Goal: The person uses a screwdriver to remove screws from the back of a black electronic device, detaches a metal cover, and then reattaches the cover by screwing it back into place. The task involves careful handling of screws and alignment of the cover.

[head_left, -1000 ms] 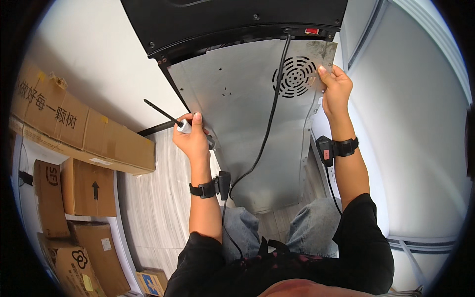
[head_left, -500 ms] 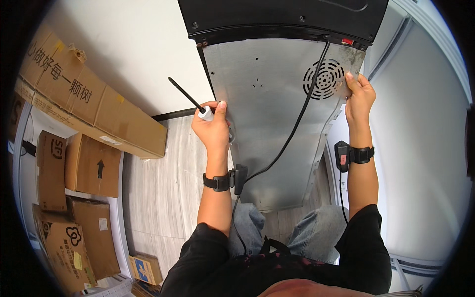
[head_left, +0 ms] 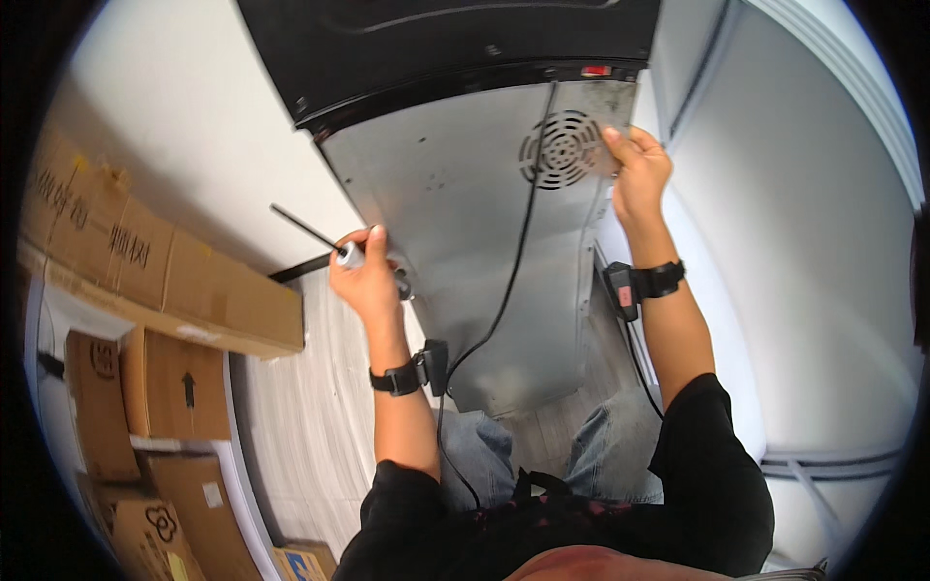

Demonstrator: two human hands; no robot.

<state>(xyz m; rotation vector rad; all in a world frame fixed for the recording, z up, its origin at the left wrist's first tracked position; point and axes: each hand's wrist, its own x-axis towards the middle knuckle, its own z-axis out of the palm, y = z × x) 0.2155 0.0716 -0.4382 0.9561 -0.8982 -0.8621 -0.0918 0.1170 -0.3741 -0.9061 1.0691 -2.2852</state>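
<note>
We see a big gray metal panel (head_left: pixel 475 252) running from the top middle of the frame down to the lower middle. Our left hand (head_left: pixel 366 286), left of the middle, is curled around a screwdriver (head_left: pixel 351 256) with a white handle. Its thin dark rod points to the upper left. The left thumb is at the panel's left edge, but the picture is a bit blurry, so we cannot tell how hard it presses. Our right hand (head_left: pixel 639 174), in the upper right, pinches the panel's right edge between thumb and fingers, just beside a round vent (head_left: pixel 561 149) full of slots. A black cord (head_left: pixel 519 247) hangs down over the panel, crosses the vent's left side and bends to the lower left. At the top of the frame we see a black cover (head_left: pixel 426 44), and a little red switch (head_left: pixel 596 71) sits near its lower right corner. Brown boxes (head_left: pixel 228 290) fill the left side.
</note>
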